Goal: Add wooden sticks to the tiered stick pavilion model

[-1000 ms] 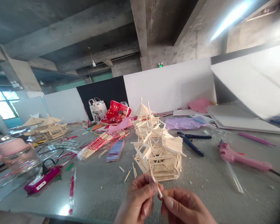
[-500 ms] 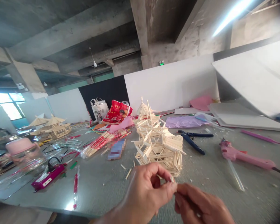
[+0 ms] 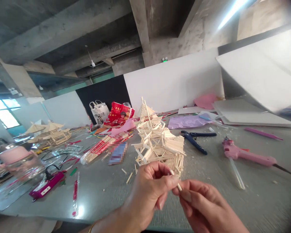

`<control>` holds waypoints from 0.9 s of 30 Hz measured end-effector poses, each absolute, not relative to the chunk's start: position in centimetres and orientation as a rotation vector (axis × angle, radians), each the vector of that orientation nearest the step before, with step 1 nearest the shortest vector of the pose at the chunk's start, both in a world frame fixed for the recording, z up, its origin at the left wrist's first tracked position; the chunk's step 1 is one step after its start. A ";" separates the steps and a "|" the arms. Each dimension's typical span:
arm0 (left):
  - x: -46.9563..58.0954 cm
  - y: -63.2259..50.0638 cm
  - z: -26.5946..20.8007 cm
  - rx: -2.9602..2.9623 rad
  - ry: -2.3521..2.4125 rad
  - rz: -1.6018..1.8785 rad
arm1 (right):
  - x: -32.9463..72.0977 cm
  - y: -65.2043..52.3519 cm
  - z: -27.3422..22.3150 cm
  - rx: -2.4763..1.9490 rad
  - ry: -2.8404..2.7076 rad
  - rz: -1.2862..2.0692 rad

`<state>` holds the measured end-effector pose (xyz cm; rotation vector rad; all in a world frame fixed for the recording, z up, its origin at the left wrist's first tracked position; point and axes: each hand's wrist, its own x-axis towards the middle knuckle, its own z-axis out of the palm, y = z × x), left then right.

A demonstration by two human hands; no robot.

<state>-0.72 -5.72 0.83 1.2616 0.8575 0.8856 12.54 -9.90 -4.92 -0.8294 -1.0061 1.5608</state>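
Between both hands is a short pale wooden stick (image 3: 179, 186), lying at a slant. My left hand (image 3: 152, 187) pinches its upper end between thumb and forefinger. At the lower end, the fingertips of my right hand (image 3: 201, 200) close on it. Just beyond the hands stands a tiered tower model (image 3: 160, 139) built of the same pale sticks, with a pointed top; my left hand hides part of its base. A few cut stick pieces (image 3: 129, 177) lie on the table left of it.
Right of the model lie dark blue pliers (image 3: 195, 142) and a pink glue gun (image 3: 249, 155) with its cord. To the left are bundled sticks (image 3: 99, 149), a phone (image 3: 117, 153), a magenta power strip (image 3: 47, 186) and a pink-lidded jar (image 3: 20, 161). Another stick model (image 3: 50, 132) stands farther back.
My hands have drawn slightly apart, and the short stick now shows between them. The whole view has shifted a little, so the table things appear farther left and higher.
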 end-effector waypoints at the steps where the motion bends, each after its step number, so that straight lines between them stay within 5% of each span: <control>1: -0.7 -5.6 0.7 1.247 0.862 0.890 | 12.5 -9.8 -5.0 -0.863 -1.027 1.531; 8: -0.9 -6.4 -0.2 1.306 0.932 0.946 | 12.4 -9.9 -4.2 -0.828 -1.076 1.617; 13: -1.2 -6.3 -0.5 1.327 0.926 1.035 | 11.3 -9.9 -5.9 -1.115 -1.251 1.104; 21: -2.5 -4.7 1.3 1.346 0.910 0.942 | 12.1 -8.8 -7.4 -0.654 -0.903 1.588; 27: -1.8 -4.9 1.7 1.420 0.943 0.913 | 11.7 -9.2 -5.0 -0.781 -1.090 1.453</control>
